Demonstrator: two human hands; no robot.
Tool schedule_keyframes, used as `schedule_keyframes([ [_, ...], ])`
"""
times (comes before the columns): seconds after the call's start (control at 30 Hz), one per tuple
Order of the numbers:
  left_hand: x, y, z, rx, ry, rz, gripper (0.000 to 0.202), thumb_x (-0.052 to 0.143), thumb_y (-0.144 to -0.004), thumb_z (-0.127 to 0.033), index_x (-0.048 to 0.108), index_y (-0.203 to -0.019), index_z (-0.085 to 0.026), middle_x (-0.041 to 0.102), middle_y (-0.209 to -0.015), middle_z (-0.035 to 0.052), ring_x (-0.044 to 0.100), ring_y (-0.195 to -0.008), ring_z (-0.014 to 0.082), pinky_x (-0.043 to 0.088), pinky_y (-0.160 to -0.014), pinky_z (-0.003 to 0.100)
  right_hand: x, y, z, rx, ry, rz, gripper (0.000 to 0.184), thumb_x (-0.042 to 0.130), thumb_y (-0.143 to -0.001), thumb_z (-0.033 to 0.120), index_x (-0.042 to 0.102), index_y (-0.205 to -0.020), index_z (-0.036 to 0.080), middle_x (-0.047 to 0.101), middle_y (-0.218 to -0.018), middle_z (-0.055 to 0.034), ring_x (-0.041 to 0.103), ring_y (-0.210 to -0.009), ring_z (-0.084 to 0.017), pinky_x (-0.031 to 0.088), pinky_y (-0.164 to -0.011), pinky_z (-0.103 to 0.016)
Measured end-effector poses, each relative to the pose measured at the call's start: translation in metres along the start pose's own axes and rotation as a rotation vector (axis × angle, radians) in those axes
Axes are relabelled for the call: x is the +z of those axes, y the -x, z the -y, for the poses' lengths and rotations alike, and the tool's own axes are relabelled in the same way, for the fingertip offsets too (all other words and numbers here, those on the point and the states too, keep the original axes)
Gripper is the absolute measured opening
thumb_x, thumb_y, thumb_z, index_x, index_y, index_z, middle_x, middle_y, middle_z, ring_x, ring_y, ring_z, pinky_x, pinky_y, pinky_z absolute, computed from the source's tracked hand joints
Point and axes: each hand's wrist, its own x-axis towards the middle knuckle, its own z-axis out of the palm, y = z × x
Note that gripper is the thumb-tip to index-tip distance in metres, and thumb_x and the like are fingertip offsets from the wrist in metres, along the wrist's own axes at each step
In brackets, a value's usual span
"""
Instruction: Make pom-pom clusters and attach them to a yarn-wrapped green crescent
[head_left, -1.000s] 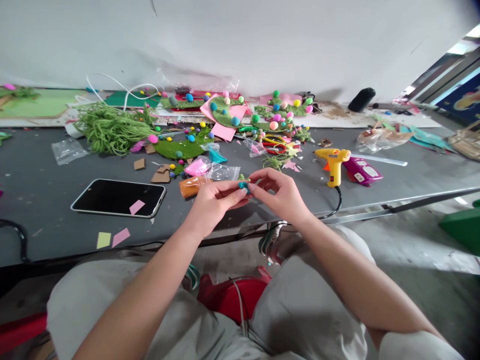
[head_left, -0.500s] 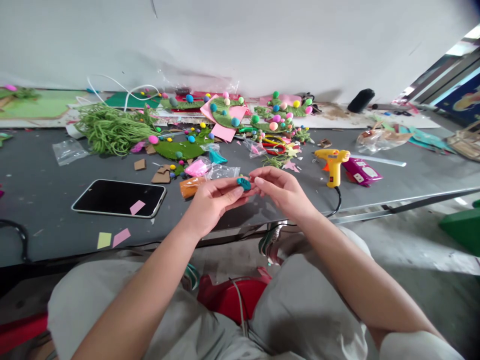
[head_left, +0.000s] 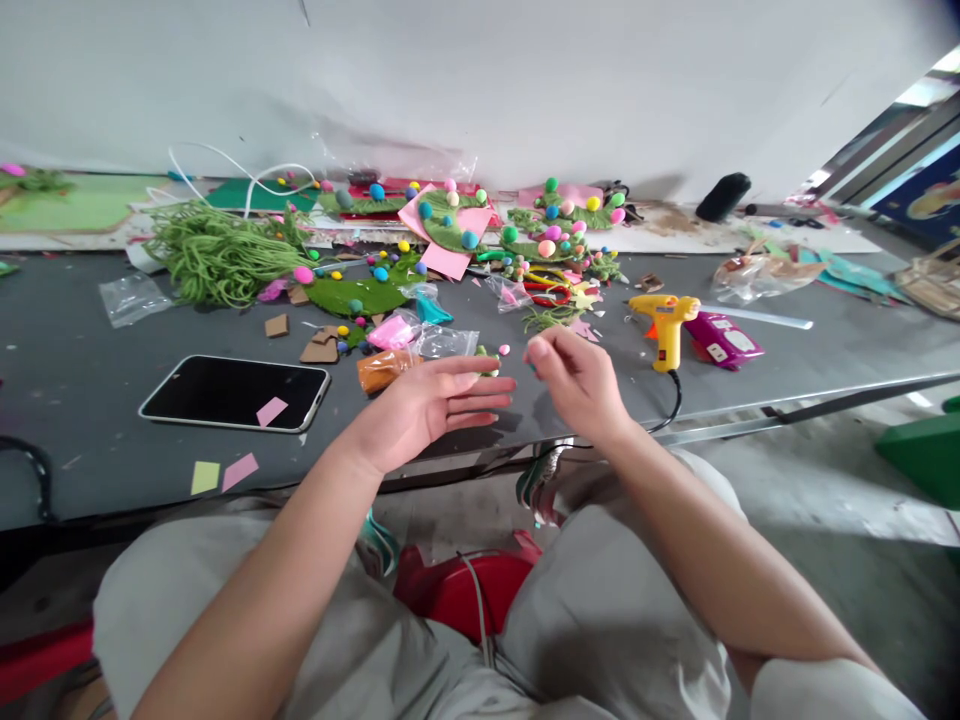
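Observation:
My left hand [head_left: 420, 408] is held over the front of the table, palm sideways, with its fingers stretched out and nothing in it. Facing it, my right hand [head_left: 581, 388] is closed, thumb against curled fingers. A sliver of a teal clay lump [head_left: 532, 369] shows at those fingertips; the rest is hidden. Just behind my left hand lie an orange clay packet [head_left: 384, 371], a clear plastic bag [head_left: 448, 343] and a pink clay packet [head_left: 391, 331]. A small pink ball [head_left: 504, 350] sits between the hands, farther back.
To the right lie a yellow glue gun [head_left: 666, 325] with a black cord and a purple power adapter [head_left: 724, 340]. A phone [head_left: 232, 393] rests at left. Green yarn [head_left: 217, 255], pom-poms and felt leaves [head_left: 364, 293] crowd the back. A red stool [head_left: 469, 595] stands below.
Both hands were together, fingering the teal clay lump. Now they have parted: the left has spread its fingers, and the right has curled shut with the lump mostly hidden.

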Motion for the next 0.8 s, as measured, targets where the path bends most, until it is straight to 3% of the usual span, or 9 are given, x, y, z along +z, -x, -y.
schedule_keyframes([
  [0.07,-0.001,0.001,-0.002,0.043,-0.04,-0.035,0.037,0.076,-0.088,-0.036,0.077,-0.121,-0.018,0.079,-0.12,0.0152,0.077,-0.108,0.0268,0.061,-0.092,0.035,-0.005,-0.003,-0.001,0.12,-0.056,0.0,0.054,0.055,-0.102,0.059,0.057,-0.064,0.02,0.05,-0.056,0.0014,0.044,-0.054,-0.011,0.04,-0.053,-0.028],
  [0.13,-0.003,0.003,-0.005,0.117,-0.086,-0.088,0.03,0.079,-0.087,-0.034,0.078,-0.112,-0.018,0.081,-0.111,0.0127,0.078,-0.101,0.0237,0.061,-0.088,0.032,-0.009,-0.008,-0.008,0.177,-0.128,0.048,0.05,0.068,-0.093,0.061,0.064,-0.065,0.02,0.054,-0.055,0.0015,0.047,-0.052,-0.011,0.04,-0.051,-0.028],
  [0.2,-0.006,0.005,-0.007,0.19,-0.122,-0.152,0.026,0.081,-0.085,-0.031,0.079,-0.106,-0.017,0.081,-0.102,0.0096,0.077,-0.094,0.02,0.061,-0.084,0.028,-0.013,-0.012,-0.018,0.197,-0.18,0.092,0.037,0.08,-0.084,0.056,0.077,-0.087,0.02,0.068,-0.068,-0.001,0.059,-0.059,-0.014,0.049,-0.057,-0.029],
  [0.27,-0.008,0.006,-0.008,0.237,-0.133,-0.193,0.024,0.081,-0.085,-0.029,0.078,-0.105,-0.018,0.081,-0.098,0.0073,0.076,-0.088,0.0171,0.06,-0.08,0.025,-0.016,-0.016,-0.028,0.2,-0.223,0.098,0.041,0.082,-0.082,0.053,0.079,-0.108,0.02,0.077,-0.087,-0.0044,0.069,-0.072,-0.017,0.057,-0.069,-0.032],
  [0.33,-0.011,0.006,-0.006,0.251,-0.135,-0.2,0.024,0.081,-0.085,-0.028,0.078,-0.105,-0.017,0.08,-0.097,0.0069,0.075,-0.084,0.0161,0.059,-0.075,0.024,-0.019,-0.019,-0.035,0.221,-0.256,0.088,0.045,0.078,-0.086,0.055,0.078,-0.112,0.019,0.078,-0.093,-0.0058,0.071,-0.076,-0.018,0.059,-0.073,-0.033],
  [0.47,-0.009,0.005,0.003,0.248,-0.174,-0.171,0.022,0.08,-0.085,-0.03,0.078,-0.103,-0.018,0.08,-0.094,0.0071,0.073,-0.08,0.0151,0.057,-0.071,0.022,-0.026,-0.023,-0.04,0.288,-0.185,0.093,0.051,0.065,-0.093,0.064,0.072,-0.073,0.018,0.061,-0.058,-0.001,0.055,-0.055,-0.012,0.047,-0.053,-0.026],
  [0.53,-0.005,0.005,0.007,0.257,-0.232,-0.151,0.021,0.08,-0.086,-0.032,0.078,-0.102,-0.018,0.079,-0.093,0.0068,0.073,-0.079,0.015,0.056,-0.069,0.022,-0.029,-0.024,-0.04,0.265,-0.137,0.072,0.046,0.074,-0.088,0.059,0.071,-0.067,0.018,0.059,-0.056,0.0001,0.052,-0.055,-0.011,0.044,-0.052,-0.026],
  [0.63,0.005,0.004,0.011,0.275,-0.348,-0.175,0.024,0.081,-0.087,-0.037,0.077,-0.101,-0.017,0.079,-0.091,0.0072,0.073,-0.078,0.0168,0.057,-0.067,0.025,-0.03,-0.022,-0.038,0.206,-0.132,0.072,0.029,0.087,-0.077,0.045,0.08,-0.089,0.02,0.072,-0.078,-0.0012,0.055,-0.06,-0.011,0.047,-0.056,-0.027],
  [0.8,0.021,-0.001,0.014,0.22,-0.338,-0.279,0.038,0.086,-0.081,-0.042,0.077,-0.111,-0.019,0.08,-0.105,0.0092,0.076,-0.089,0.0236,0.064,-0.077,0.035,-0.015,-0.006,-0.019,0.122,-0.145,0.17,0.025,0.084,-0.083,0.041,0.081,-0.101,0.023,0.075,-0.09,-0.0035,0.063,-0.071,-0.015,0.053,-0.063,-0.029],
])
